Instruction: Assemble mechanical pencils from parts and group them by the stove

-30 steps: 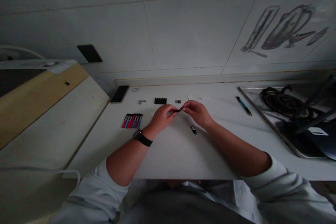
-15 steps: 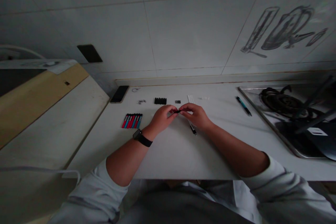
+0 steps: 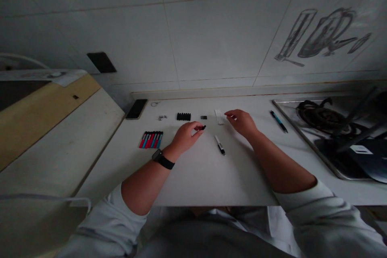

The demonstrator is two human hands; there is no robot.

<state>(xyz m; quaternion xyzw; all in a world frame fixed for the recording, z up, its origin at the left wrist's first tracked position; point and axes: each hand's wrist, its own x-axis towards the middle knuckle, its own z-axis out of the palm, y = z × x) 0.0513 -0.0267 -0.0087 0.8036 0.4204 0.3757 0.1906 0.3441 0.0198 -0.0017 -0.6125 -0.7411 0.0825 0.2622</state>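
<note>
The left hand (image 3: 185,135), with a black-banded watch (image 3: 165,160) at its wrist, pinches 1 small black piece (image 3: 203,127) between thumb and fingers, over the smooth white bench (image 3: 187,183). The right hand (image 3: 243,123) has its fingertips drawn narrowly together just right of a group of thin white rods (image 3: 218,117); whether it holds anything, I cannot tell. Between the hands, nearer the person, 1 slim white-and-black pen (image 3: 220,145) lies flat. Beyond the left hand sits a row of short black cylinders (image 3: 184,117); to its left, red and blue tubes (image 3: 151,139) lie side by side.
</note>
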